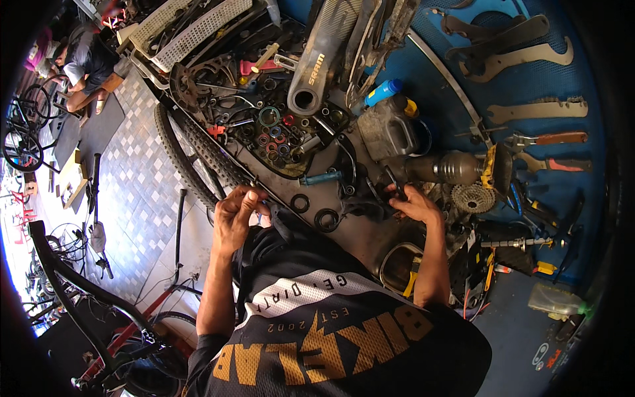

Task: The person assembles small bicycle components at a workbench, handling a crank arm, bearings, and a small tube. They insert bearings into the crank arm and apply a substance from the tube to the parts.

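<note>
My left hand (237, 215) is closed at the left edge of the bench, its thumb pressed onto the curled index finger. Whatever it pinches, if anything, is hidden. Bike tyres (198, 155) stand just beyond it. At the right of the bench, the bent fingers of my right hand (418, 204) close on a dark slim tool (391, 175) whose kind I cannot make out. A crumpled black cloth (362, 204) lies beside those fingers. Between my hands are two black rings (327, 220) and a blue cylindrical part (321, 178).
A tray (291, 175) of bearings and small parts lies ahead, with a grey crank arm (319, 66) above it. On the right stand a brown bottle (450, 169) and a cassette (473, 198). Wrenches (522, 59) hang on the blue board. A person (92, 63) sits far left.
</note>
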Demonstrator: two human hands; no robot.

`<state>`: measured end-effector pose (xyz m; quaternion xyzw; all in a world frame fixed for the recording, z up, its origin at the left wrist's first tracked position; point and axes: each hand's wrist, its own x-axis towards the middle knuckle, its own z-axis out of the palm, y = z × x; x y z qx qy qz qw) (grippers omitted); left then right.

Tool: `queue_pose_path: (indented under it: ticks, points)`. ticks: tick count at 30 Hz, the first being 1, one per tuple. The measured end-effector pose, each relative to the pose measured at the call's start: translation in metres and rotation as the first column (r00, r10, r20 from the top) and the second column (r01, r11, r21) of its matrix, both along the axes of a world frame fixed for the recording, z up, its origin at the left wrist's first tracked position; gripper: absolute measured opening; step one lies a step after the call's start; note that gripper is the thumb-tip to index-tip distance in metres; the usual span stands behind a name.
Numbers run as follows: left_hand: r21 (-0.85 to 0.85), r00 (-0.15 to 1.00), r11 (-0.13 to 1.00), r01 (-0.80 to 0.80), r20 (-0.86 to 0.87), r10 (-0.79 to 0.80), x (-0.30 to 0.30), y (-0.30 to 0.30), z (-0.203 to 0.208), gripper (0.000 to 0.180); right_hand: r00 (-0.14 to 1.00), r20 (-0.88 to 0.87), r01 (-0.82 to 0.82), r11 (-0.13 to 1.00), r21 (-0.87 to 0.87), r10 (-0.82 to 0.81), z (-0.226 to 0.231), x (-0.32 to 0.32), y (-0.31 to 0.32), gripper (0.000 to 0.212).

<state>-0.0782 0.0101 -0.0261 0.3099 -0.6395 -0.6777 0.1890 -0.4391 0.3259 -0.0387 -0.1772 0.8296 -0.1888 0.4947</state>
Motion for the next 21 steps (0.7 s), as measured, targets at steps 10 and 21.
queue_pose_path:
  ticks: [10, 21]
  points:
    - [-0.070, 0.997, 0.996, -0.063, 0.049, 0.066, 0.007, 0.003, -0.003, 0.033, 0.964, -0.265, 0.070, 0.986, 0.154, -0.027, -0.007, 0.002, -0.012, 0.067]
    - [-0.078, 0.990, 0.988, -0.135, 0.036, 0.138, 0.019, 0.004, -0.007, 0.033, 0.693, -0.637, -0.134, 0.929, 0.345, 0.337, 0.039, 0.032, -0.055, 0.052]
